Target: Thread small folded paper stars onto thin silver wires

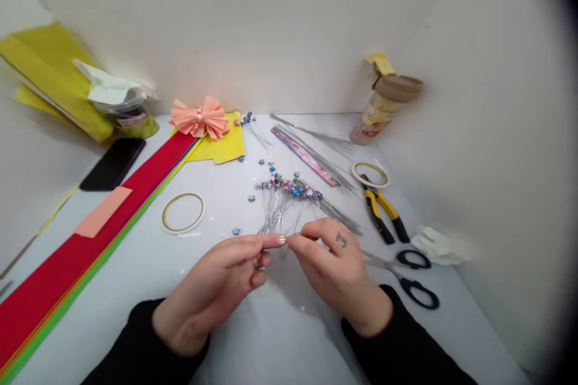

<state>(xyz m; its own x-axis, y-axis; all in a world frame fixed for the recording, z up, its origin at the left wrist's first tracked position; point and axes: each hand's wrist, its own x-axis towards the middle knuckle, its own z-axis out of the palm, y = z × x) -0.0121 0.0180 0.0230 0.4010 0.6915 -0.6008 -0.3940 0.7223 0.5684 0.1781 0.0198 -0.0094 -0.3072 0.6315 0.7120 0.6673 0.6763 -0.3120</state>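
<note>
My left hand (212, 292) and my right hand (338, 274) meet at the fingertips above the white table (275, 337). Both pinch the lower ends of a bundle of thin silver wires (275, 210), though the fingers hide the exact grip. The wires fan upward and away to small paper stars (289, 187) in pink, blue and green on their tips. A few loose stars (236, 231) lie near my left fingers. Black sleeves cover both wrists.
Black-handled scissors (401, 277) and yellow-black pliers (382, 210) lie to the right. Ahead are more wires (316, 147), a patterned strip (304, 156) and a peach paper fan (200, 118). A red paper stack (58, 283), tape roll (183, 231) and phone (112, 163) are left.
</note>
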